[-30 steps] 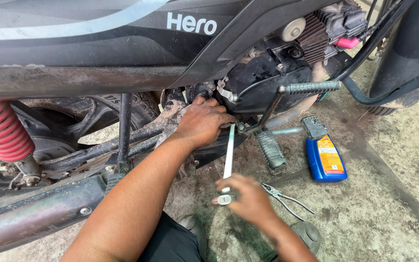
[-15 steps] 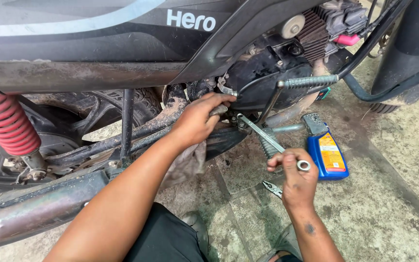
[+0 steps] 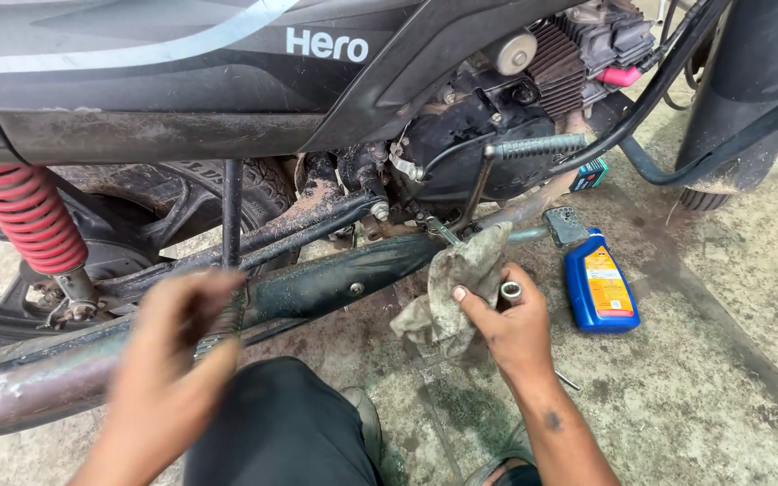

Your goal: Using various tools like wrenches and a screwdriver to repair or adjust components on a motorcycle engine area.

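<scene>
Beside the motorcycle (image 3: 227,81), right hand (image 3: 511,328) grips wrench (image 3: 461,252) and rag (image 3: 447,292); left hand (image 3: 177,355) open, blurred.

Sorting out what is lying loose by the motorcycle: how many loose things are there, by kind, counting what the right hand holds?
Grey crumpled cloth rag, in the right hand: 1
Silver metal socket wrench, in the same hand: 1
Blue plastic oil bottle on the concrete: 1
Total: 3

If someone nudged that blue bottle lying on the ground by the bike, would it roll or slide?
The blue bottle lies flat on rough concrete, and its body looks flattened rather than round, so it would probably slide or pivot, not roll. Being plastic, it seems unlikely to break. How full or heavy it is cannot be told.
</scene>
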